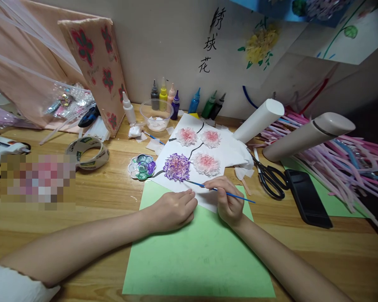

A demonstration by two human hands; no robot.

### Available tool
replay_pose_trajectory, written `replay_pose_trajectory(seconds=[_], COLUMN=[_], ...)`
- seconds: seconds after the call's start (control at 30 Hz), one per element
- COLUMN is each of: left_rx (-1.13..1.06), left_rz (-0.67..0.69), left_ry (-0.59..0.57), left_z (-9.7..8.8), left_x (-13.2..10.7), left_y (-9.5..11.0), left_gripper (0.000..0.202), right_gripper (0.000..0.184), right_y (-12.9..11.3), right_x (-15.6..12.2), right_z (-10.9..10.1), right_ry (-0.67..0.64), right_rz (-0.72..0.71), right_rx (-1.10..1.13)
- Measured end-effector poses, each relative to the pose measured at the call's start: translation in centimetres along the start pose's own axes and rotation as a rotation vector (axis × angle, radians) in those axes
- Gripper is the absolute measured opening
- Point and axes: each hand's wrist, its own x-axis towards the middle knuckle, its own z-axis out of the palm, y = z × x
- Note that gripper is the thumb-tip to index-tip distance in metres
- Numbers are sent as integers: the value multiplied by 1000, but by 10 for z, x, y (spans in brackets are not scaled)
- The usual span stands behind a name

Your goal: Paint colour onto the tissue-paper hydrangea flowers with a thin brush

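Note:
My right hand (pixel 229 200) pinches a thin blue paintbrush (pixel 242 198) partway along its handle. The brush tip is by the lower edge of a purple-tipped paper flower (pixel 177 167) on a white sheet (pixel 204 202). Three pink-and-white paper flowers (pixel 207 163) and black painted stems are on the same sheet. Palm down, my left hand (pixel 173 212) lies at the sheet's lower edge, its fingers extended close together and holding nothing. Beneath is a green mat (pixel 192 264). Left of the sheet, a flower-shaped palette (pixel 141 167) carries green and purple paint.
Several paint bottles (pixel 194 100) and a clear bowl (pixel 156 115) line the wall. Tape (pixel 88 153) and a glue gun (pixel 6 150) lie left. At right are scissors (pixel 272 178), a phone (pixel 308 197), two tall cylinders (pixel 308 136) and pink pipe cleaners (pixel 343 167).

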Motion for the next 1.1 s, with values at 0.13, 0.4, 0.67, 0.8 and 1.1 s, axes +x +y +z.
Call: replay_pose_trajectory(seconds=[0.13,0.4,0.67,0.8,1.1], left_rx=[7,3,0,0,2], left_rz=[3,-2,7,4,2], left_ry=[-2,1,7,3,-11], left_z=[0,1,1,2,2], left_x=[0,-2,-2,-2,-2], left_y=[0,0,1,0,0], left_gripper=[19,20,19,20,20], right_gripper=[24,26,28,23,20], right_y=[-1,1,5,6,1], right_x=[1,-1,-4,-3,3], right_z=[0,-1,-1,-1,0], right_ry=[-39,26,115,99,-47], right_rz=[3,15,5,7,21], right_rx=[-7,-19,-23,-48,-82])
